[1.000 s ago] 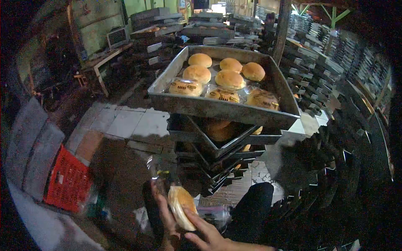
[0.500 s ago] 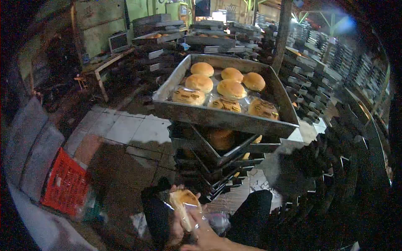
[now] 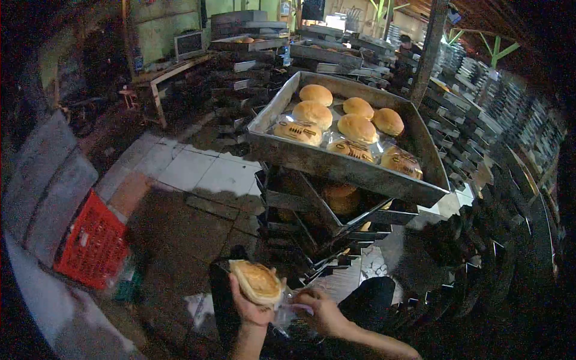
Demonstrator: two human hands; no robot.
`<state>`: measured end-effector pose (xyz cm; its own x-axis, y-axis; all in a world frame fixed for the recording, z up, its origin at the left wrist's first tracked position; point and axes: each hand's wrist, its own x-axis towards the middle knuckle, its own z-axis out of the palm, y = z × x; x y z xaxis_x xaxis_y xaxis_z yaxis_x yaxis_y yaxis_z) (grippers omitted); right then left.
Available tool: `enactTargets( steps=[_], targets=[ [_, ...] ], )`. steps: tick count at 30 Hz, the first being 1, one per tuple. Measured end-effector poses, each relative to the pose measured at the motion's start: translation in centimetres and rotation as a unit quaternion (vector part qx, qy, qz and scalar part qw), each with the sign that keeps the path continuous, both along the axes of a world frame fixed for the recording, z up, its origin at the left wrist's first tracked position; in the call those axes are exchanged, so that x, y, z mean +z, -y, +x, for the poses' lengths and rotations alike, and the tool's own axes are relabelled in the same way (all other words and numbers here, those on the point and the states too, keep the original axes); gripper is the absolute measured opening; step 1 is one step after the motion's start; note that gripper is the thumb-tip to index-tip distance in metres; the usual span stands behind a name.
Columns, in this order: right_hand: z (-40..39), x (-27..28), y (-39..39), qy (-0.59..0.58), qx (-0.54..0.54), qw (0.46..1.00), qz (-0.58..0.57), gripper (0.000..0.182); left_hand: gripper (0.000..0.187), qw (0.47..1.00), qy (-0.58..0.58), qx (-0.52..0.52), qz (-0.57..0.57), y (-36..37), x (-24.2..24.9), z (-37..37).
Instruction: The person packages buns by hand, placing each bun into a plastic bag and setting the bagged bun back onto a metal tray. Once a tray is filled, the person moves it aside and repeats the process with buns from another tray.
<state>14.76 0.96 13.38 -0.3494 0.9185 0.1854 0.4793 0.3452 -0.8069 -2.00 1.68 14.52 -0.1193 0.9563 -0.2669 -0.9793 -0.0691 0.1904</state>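
Observation:
My left hand (image 3: 247, 311) is closed around a bun (image 3: 258, 281), its golden-brown face tilted up over my lap. Close to the bun's right side, my right hand (image 3: 321, 313) has its fingers curled down at a shiny see-through plastic bag (image 3: 291, 324) and a pinkish, thin thing (image 3: 302, 308); which of these it grips I cannot make out. Beyond my hands, a metal tray (image 3: 348, 170) tops a stack, holding several unwrapped buns (image 3: 359, 128) at the back and 3 buns in printed plastic wrappers (image 3: 298, 132) along the front.
More trays with buns (image 3: 342, 201) are stacked crosswise below the top one. To the left on the floor lies a red plastic crate (image 3: 93, 246), with a wooden table (image 3: 171, 67) farther back. Tall tray stacks (image 3: 468, 108) line the right, near a post (image 3: 429, 54). A person (image 3: 408, 47) is far behind.
The bun now rests in my left hand alone, turned more face-up. My right hand has moved off it to the right, down by the plastic. The view has shifted slightly left.

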Motion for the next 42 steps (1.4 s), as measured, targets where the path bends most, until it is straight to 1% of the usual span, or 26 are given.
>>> enactTargets(
  steps=[2,7,10,12,16,18,19,20,21,22,23,24,25,28,29,31,32,33,34,35,36,38,39,40,41,42],
  targets=[
    [-0.1,1.7,0.6,-0.107,0.165,0.964,-0.18,0.013,0.056,1.0,-0.007,0.006,0.008,0.2,1.1,0.1],
    [0.5,3.7,1.2,-0.128,0.135,0.969,-0.164,0.012,0.058,0.998,-0.05,-0.026,0.015,0.6,0.4,0.8],
    [1.5,4.5,1.0,-0.211,0.089,0.897,-0.378,0.016,0.06,0.998,-0.058,-0.033,0.016,0.8,1.3,2.0],
    [2.3,1.7,0.0,-0.123,0.14,0.953,-0.238,0.021,0.06,0.996,-0.055,-0.056,0.03,0.6,-0.2,2.2],
    [2.1,2.5,0.7,-0.129,0.159,0.972,-0.118,0.022,0.062,0.997,-0.057,-0.061,0.003,0.3,0.2,2.4],
    [2.0,3.5,1.3,-0.26,0.106,0.922,-0.268,0.019,0.064,0.996,-0.056,-0.066,-0.019,0.4,0.7,2.7],
    [2.5,2.2,0.8,-0.042,0.163,0.982,-0.091,0.019,0.064,0.996,-0.055,-0.052,-0.049,0.5,0.8,3.0],
    [2.9,0.6,0.4,0.18,0.204,0.958,0.094,0.022,0.064,0.995,-0.053,-0.038,-0.078,0.6,0.9,3.2],
    [3.1,-1.7,0.6,0.251,0.173,0.945,0.122,0.025,0.064,0.995,-0.055,-0.039,-0.076,0.5,0.3,3.1],
    [2.6,-1.2,0.7,0.25,0.171,0.945,0.123,0.025,0.06,0.992,-0.026,-0.074,-0.094,0.3,-1.0,2.7],
    [1.9,-0.5,1.2,0.339,0.297,0.892,-0.045,0.022,0.056,0.988,0.006,-0.108,-0.112,-0.1,-2.4,2.3],
    [1.4,0.4,1.5,0.409,0.408,0.789,-0.211,0.021,0.056,0.988,0.006,-0.107,-0.111,-0.6,-3.7,1.8],
    [1.4,1.4,1.6,0.409,0.408,0.79,-0.208,0.021,0.052,0.995,-0.027,-0.035,-0.093,-1.4,-5.0,0.8],
    [3.1,5.3,1.4,0.206,0.331,0.916,-0.097,0.034,0.051,0.994,-0.065,0.089,0.0,-2.8,-7.9,-3.5],
    [3.6,6.4,1.4,0.133,0.3,0.942,-0.065,0.039,0.056,0.988,-0.129,0.079,0.003,-1.3,-4.0,-2.3],
    [3.6,7.7,-0.8,0.007,0.15,0.985,0.09,0.052,0.068,0.992,-0.106,-0.057,-0.027,2.1,1.7,0.6],
    [3.0,7.0,-1.3,0.008,0.153,0.984,0.091,0.052,0.071,0.981,-0.139,-0.117,-0.073,2.9,-2.6,0.4],
    [2.5,6.1,-1.7,-0.097,0.146,0.981,0.087,0.054,0.074,0.963,-0.167,-0.179,-0.113,3.7,-7.0,0.2],
    [2.0,5.3,-1.8,-0.203,0.137,0.966,0.081,0.056,0.061,0.961,0.062,-0.246,-0.107,5.4,5.6,1.7],
    [1.1,4.5,-1.5,-0.205,0.117,0.971,-0.032,0.055,0.061,0.962,0.063,-0.242,-0.106,5.9,4.8,1.0],
    [0.0,3.5,-1.1,-0.205,0.095,0.963,-0.144,0.054,0.056,0.96,-0.16,-0.206,-0.101,6.9,2.9,-0.3],
    [-2.6,-0.6,0.6,-0.203,0.073,0.935,-0.283,0.043,0.05,0.81,-0.572,-0.101,-0.079,9.3,-1.9,-3.4],
    [-4.1,-4.2,2.4,-0.256,0.025,0.926,-0.278,0.033,0.047,0.82,-0.545,-0.149,-0.096,10.8,-5.4,-4.9],
    [-5.0,-9.0,5.7,-0.311,-0.041,0.88,-0.357,0.052,0.044,0.828,-0.514,-0.194,-0.113,11.5,-7.8,-6.0],
    [-5.6,-4.7,6.6,-0.272,-0.06,0.902,-0.33,0.049,0.044,0.829,-0.515,-0.188,-0.113,11.5,-5.9,-5.5],
    [-4.4,-15.3,7.1,-0.283,-0.022,0.863,-0.418,0.049,0.037,0.781,-0.571,-0.125,-0.221,12.0,-3.7,-4.7]
  ],
)
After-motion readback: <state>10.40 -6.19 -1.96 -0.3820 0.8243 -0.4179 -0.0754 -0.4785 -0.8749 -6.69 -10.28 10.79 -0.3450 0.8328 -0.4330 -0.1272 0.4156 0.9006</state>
